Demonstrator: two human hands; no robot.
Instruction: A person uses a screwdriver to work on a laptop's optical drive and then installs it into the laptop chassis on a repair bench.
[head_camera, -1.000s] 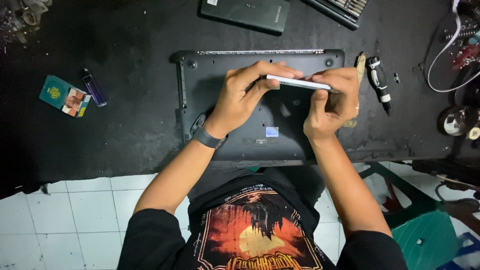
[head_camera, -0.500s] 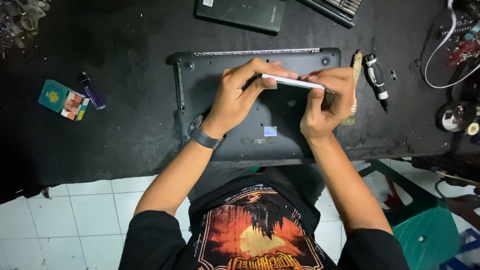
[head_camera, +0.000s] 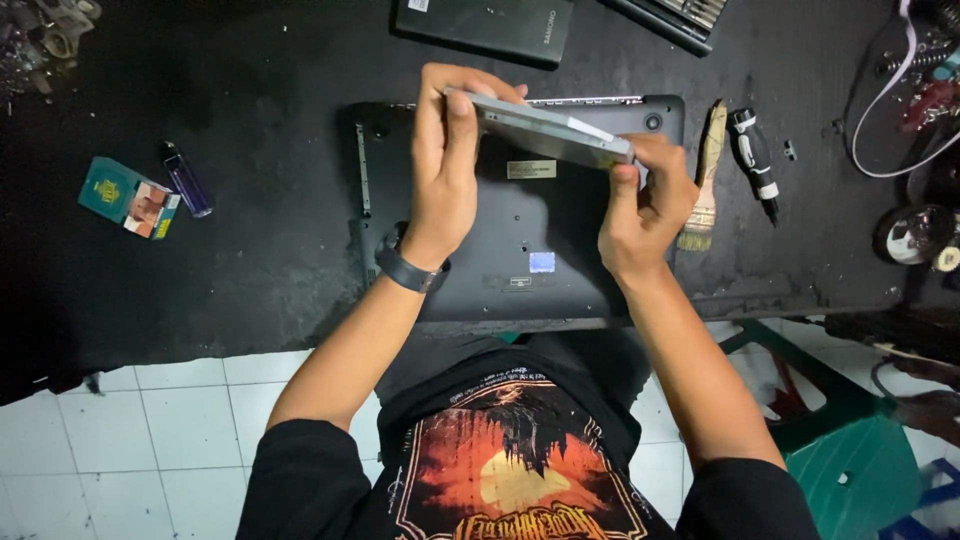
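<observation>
A black laptop (head_camera: 520, 250) lies bottom-up on the dark work mat. Above its far half I hold a flat grey metal drive (head_camera: 545, 128), tilted, between both hands. My left hand (head_camera: 445, 165) grips its left end with the fingers curled over the top edge; a black watch sits on that wrist. My right hand (head_camera: 640, 200) pinches its right end between thumb and fingers.
A brush (head_camera: 703, 180) and a small screwdriver (head_camera: 755, 160) lie right of the laptop. A green carton (head_camera: 128, 197) and a lighter (head_camera: 186, 180) lie at the left. Another dark laptop (head_camera: 485, 25) sits at the back. Cables and parts crowd the right edge. A green stool (head_camera: 850, 450) stands below.
Both hands have lifted the grey drive higher and toward the laptop's far edge, and it now tilts so that its broad face shows.
</observation>
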